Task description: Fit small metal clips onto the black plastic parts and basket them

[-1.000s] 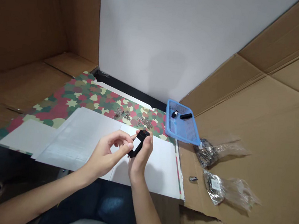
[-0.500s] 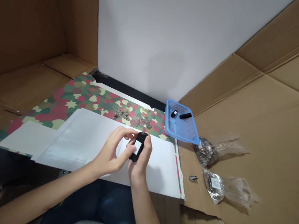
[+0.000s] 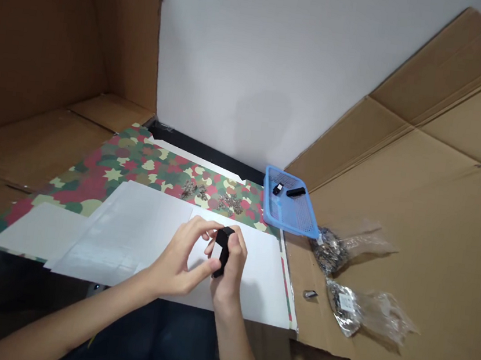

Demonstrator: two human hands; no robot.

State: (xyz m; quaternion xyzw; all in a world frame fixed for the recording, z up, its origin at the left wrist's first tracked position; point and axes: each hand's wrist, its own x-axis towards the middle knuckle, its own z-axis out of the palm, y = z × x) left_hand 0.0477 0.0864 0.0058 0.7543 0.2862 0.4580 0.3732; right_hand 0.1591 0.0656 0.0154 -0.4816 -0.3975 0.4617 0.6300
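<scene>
- Right hand (image 3: 229,275) was closed around a black block (image 3: 224,237), gripping it upright from below.
- Left hand (image 3: 178,257) came in from the left with its fingers bunched, pinching the block from the side nearest the white patch (image 3: 216,251) on its face.
- The block sat between both hands, held just above white sheets (image 3: 124,230) and partly hidden by the fingers.
- Those sheets lay overlapping on a camouflage sheet (image 3: 110,173) in red, green and cream, leaving its far strip showing.
- Two small piles of metal bits (image 3: 193,189) (image 3: 231,203) lay on that far strip, just beyond the hands.
- A blue mesh tray (image 3: 290,206) stood at the sheet's far right corner, holding two small black pieces (image 3: 278,189) (image 3: 296,191), well apart from the hands.
- To the right, two clear plastic bags (image 3: 328,252) (image 3: 343,302) of metal parts lay on flattened cardboard (image 3: 414,225), one just below the other.
- A small metal piece (image 3: 309,294) lay on the cardboard just left of the lower bag.
- A white wall (image 3: 258,71) rose behind the camouflage sheet, with cardboard panels on both sides.
</scene>
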